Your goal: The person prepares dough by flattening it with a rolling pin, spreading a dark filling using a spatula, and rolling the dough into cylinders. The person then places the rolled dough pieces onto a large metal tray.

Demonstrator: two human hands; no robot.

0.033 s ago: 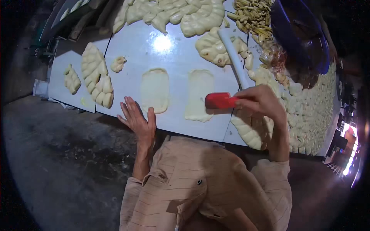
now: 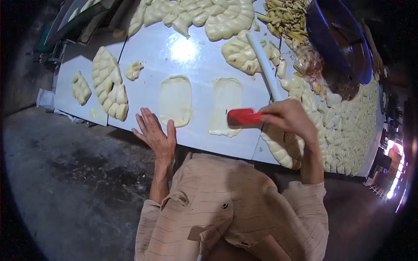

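My left hand (image 2: pixel 153 134) lies flat at the table's front edge, fingers spread, with its thumb beside the lower corner of a thin rectangular dough sheet (image 2: pixel 176 99). To the right of that sheet is a second one (image 2: pixel 226 100), narrower at its middle. My right hand (image 2: pixel 289 119) grips a flat red scraper (image 2: pixel 244 117). The scraper's blade overlaps the right side of the second sheet; whether it touches the dough I cannot tell. Past the right hand, a pale rolling pin (image 2: pixel 262 58) leans across a lump of dough (image 2: pixel 238 54).
Scored dough pieces (image 2: pixel 106 78) and a small scrap (image 2: pixel 134 70) lie on the left of the white table (image 2: pixel 143 91). More dough (image 2: pixel 228 19) spreads across the back. At right are yellowish strips (image 2: pixel 285 19), a deep blue basin (image 2: pixel 322 26) and many small dough pieces (image 2: pixel 348 130).
My right hand and the red scraper have shifted slightly to the left over the second dough sheet. My left hand has stayed nearly still.
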